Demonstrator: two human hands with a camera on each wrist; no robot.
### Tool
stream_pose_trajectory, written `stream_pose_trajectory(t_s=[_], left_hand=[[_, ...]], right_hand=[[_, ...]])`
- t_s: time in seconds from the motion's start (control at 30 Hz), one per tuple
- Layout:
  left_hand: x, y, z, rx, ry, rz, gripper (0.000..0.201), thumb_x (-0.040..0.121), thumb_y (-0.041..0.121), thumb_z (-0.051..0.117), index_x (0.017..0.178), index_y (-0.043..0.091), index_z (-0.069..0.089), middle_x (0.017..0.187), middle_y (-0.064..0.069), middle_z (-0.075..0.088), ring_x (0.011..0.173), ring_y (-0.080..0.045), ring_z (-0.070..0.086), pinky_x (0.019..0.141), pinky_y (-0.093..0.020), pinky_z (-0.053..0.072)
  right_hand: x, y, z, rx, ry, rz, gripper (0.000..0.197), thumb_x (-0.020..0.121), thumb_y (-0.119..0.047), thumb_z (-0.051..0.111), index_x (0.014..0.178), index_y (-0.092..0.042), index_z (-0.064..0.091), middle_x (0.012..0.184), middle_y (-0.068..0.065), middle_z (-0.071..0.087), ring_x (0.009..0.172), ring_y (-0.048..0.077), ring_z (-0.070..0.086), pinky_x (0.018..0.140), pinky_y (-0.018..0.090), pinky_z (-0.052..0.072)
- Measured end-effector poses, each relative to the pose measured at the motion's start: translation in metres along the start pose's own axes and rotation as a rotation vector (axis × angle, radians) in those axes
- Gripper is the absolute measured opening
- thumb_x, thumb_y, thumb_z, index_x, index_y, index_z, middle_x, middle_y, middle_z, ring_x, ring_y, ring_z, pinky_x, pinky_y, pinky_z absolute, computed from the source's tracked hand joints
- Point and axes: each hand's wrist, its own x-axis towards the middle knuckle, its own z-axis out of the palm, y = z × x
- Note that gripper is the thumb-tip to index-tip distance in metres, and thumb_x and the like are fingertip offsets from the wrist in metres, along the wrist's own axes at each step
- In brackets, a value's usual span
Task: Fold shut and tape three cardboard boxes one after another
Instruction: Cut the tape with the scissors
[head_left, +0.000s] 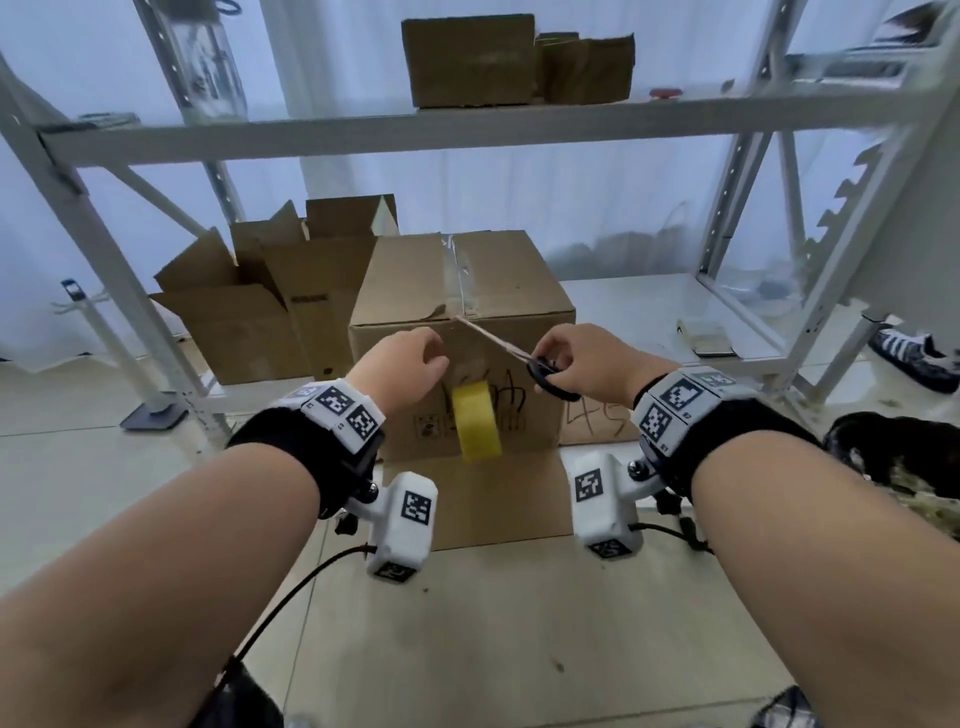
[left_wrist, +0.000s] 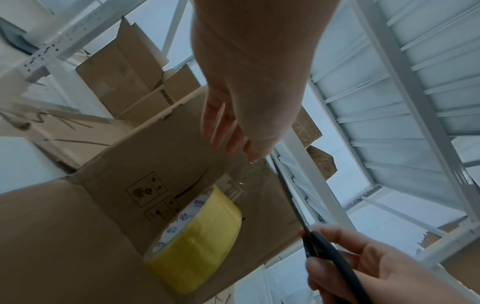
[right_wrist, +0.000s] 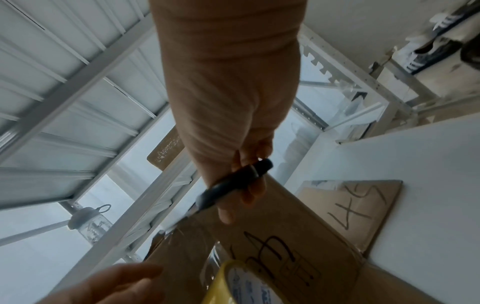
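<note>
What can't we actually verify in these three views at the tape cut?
- Left hand fingertips: head view shows only its back; left wrist view is too blurred to show a pinch on the clear tape.
- Scissors blades: motion-blurred; open or closed unclear.
- Open boxes behind: insides hidden by their own walls.
- Tape roll: cut off by the right wrist view's bottom edge.

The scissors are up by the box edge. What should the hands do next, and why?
Probably snip. The scissors in the right hand reach the tape at the box top edge, the yellow roll dangles below, and the left hand holds the strip. Cutting should free the roll.
</note>
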Motion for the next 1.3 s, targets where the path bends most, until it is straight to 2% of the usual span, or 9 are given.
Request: stream_pose_trajectory(t_s=[0.2,0.27,0.4,0.5,0.63,0.77,0.87,1.0,1.3], left_hand=[[-0.009,-0.006,0.02,-0.104,-0.081,-0.105,0.053,0.097,0.034,0.05,0.141,0.01,0.034,0.133,-0.012,0.054,0.118,-0.026,0.053,0.097,-0.035,0.044],[-0.011,-0.004,0.021,-0.177,-0.068,-0.124,0.054,0.097,0.035,0.05,0.141,0.01,0.032,0.133,-0.012,0.052,0.115,-0.025,0.054,0.091,-0.031,0.044],[-0.011,0.0,0.026,-0.287,-0.057,-0.14,0.055,0.097,0.035,0.05,0.141,0.01,0.029,0.128,-0.012,0.053,0.101,-0.021,0.054,0.081,-0.028,0.042],[-0.009,0.001,0.034,-0.352,-0.074,-0.167,0.058,0.097,0.035,0.051,0.143,0.013,0.024,0.128,-0.012,0.053,0.102,-0.023,0.055,0.085,-0.031,0.046],[-0.008,0.007,0.047,-0.43,-0.091,-0.185,0.062,0.097,0.035,0.051,0.147,0.016,0.02,0.131,-0.013,0.051,0.107,-0.025,0.056,0.082,-0.028,0.045],[-0.001,0.006,0.054,-0.485,-0.093,-0.192,0.06,0.096,0.032,0.054,0.145,0.016,0.023,0.129,-0.013,0.05,0.1,-0.021,0.052,0.08,-0.028,0.044],[0.003,0.0,0.058,-0.562,-0.111,-0.203,0.06,0.094,0.029,0.058,0.143,0.018,0.026,0.127,-0.013,0.051,0.107,-0.026,0.055,0.086,-0.031,0.048],[0.001,-0.002,0.065,-0.684,-0.136,-0.199,0.062,0.093,0.025,0.06,0.144,0.022,0.026,0.135,-0.01,0.048,0.115,-0.026,0.053,0.1,-0.04,0.047],[-0.003,0.0,0.069,-0.816,-0.117,-0.229,0.059,0.092,0.019,0.058,0.143,0.023,0.029,0.136,-0.005,0.047,0.115,-0.026,0.054,0.1,-0.043,0.047]], right_hand=[[-0.003,-0.026,-0.017,-0.056,-0.126,0.018,0.04,0.079,-0.04,0.075,0.106,-0.014,0.059,0.08,-0.009,0.05,0.072,0.005,0.046,0.062,0.019,0.035],[-0.006,-0.024,-0.024,-0.036,-0.194,0.062,0.044,0.076,-0.043,0.077,0.106,-0.016,0.06,0.081,-0.007,0.055,0.072,0.005,0.051,0.064,0.02,0.039],[-0.015,-0.004,-0.035,0.019,-0.269,0.191,0.045,0.073,-0.043,0.079,0.103,-0.014,0.063,0.077,0.005,0.066,0.067,0.016,0.06,0.072,0.034,0.051],[-0.018,0.004,-0.036,-0.026,-0.325,0.248,0.041,0.072,-0.044,0.079,0.097,-0.015,0.064,0.072,0.005,0.067,0.061,0.014,0.059,0.063,0.026,0.048],[-0.009,0.003,-0.032,0.034,-0.339,0.256,0.042,0.072,-0.044,0.079,0.098,-0.015,0.064,0.075,0.006,0.066,0.067,0.016,0.06,0.076,0.032,0.053],[0.003,0.007,-0.029,0.029,-0.371,0.258,0.042,0.076,-0.042,0.077,0.102,-0.014,0.063,0.08,0.007,0.066,0.071,0.016,0.061,0.075,0.031,0.052],[0.006,0.016,-0.034,0.048,-0.404,0.277,0.037,0.076,-0.036,0.078,0.101,-0.013,0.064,0.081,0.008,0.067,0.069,0.015,0.06,0.077,0.032,0.052],[0.001,0.025,-0.036,0.047,-0.411,0.302,0.032,0.076,-0.029,0.079,0.1,-0.014,0.065,0.077,0.005,0.065,0.065,0.014,0.056,0.07,0.025,0.049],[0.013,0.015,-0.014,0.005,-0.415,0.249,0.035,0.078,-0.035,0.077,0.108,-0.022,0.065,0.084,-0.003,0.065,0.075,0.009,0.059,0.075,0.024,0.047]])
